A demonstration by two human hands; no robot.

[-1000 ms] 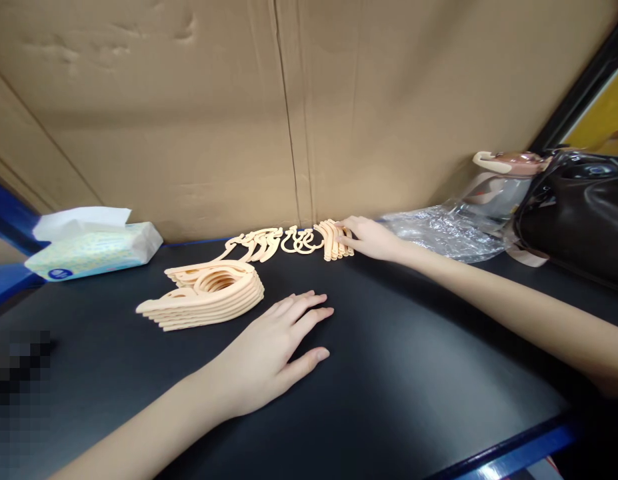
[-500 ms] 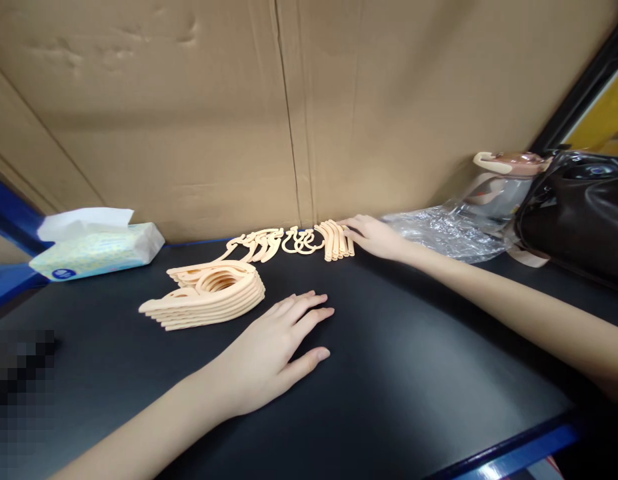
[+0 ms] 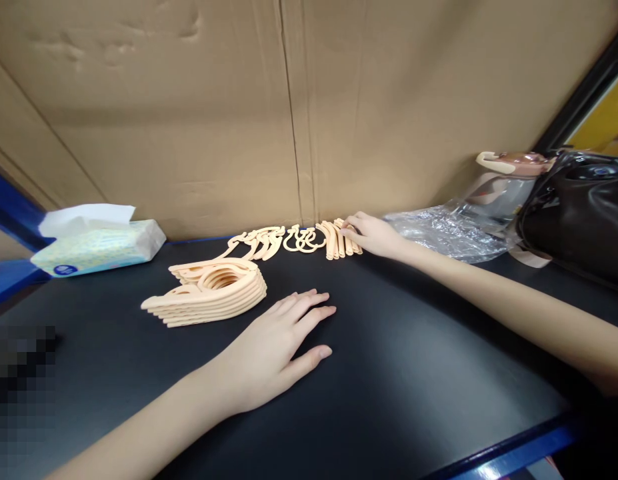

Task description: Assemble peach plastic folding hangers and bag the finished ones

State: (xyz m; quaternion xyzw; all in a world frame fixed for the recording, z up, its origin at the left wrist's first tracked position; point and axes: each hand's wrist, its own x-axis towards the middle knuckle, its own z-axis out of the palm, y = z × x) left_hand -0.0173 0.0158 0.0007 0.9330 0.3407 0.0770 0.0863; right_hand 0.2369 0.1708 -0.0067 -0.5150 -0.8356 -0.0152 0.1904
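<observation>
Peach bars (image 3: 329, 247) lie near the cardboard (image 3: 199, 140) at the table's (image 3: 413, 373) back; we judge them light, stiff, slightly slick, best pinched mid-length. Our right hand (image 3: 373, 235) curls its fingers partly over them, gripping or not we cannot tell, while our left hand (image 3: 273, 350) rests flat, fingers spread, holding nothing.

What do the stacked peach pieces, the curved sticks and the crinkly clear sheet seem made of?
Stacked peach pieces: probably moulded plastic, satin finish, judging by their smooth, rounded, matching shapes. Curved sticks: likely the same plastic, given the similar colour and smooth look, though they're small here. Crinkly clear sheet: apparently thin, glossy plastic film, from its creases and bright glints.
</observation>
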